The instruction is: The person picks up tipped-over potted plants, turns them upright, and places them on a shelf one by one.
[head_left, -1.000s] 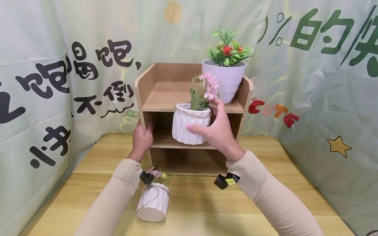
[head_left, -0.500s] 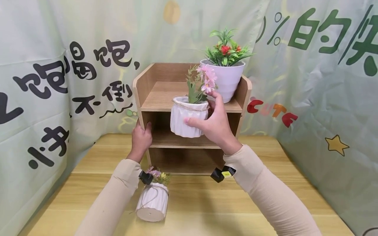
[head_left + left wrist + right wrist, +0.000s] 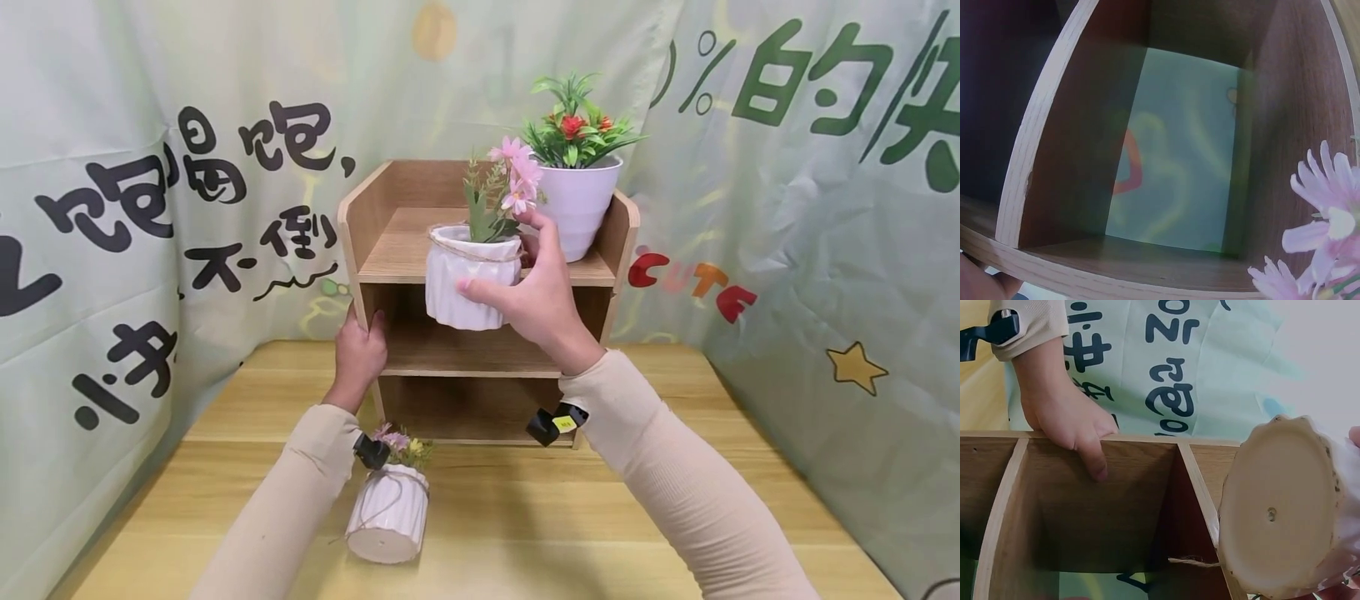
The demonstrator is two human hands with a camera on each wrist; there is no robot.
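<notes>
My right hand (image 3: 543, 292) grips a white fluted flower pot (image 3: 468, 287) with pink flowers (image 3: 517, 175) and twine round its rim. The pot hangs upright in front of the wooden shelf's (image 3: 465, 371) top board; its round base (image 3: 1279, 512) faces the right wrist camera. My left hand (image 3: 360, 350) holds the shelf's left side panel, with the thumb (image 3: 1092, 459) inside the middle compartment and the fingers behind the panel. On the shelf top, at the right, a larger white pot (image 3: 573, 204) holds a green plant (image 3: 573, 133) with red flowers.
Another white pot (image 3: 386, 517) with purple and yellow flowers lies tipped on the table (image 3: 637, 508), its base toward me, near my left forearm. Raised side panels (image 3: 367, 212) border the shelf top. Printed cloth (image 3: 247, 50) hangs behind and at both sides.
My right hand has lifted the pink-flowered pot, moving it slightly left, from in front of the middle compartment up to the top board's edge. My left hand stays on the side panel.
</notes>
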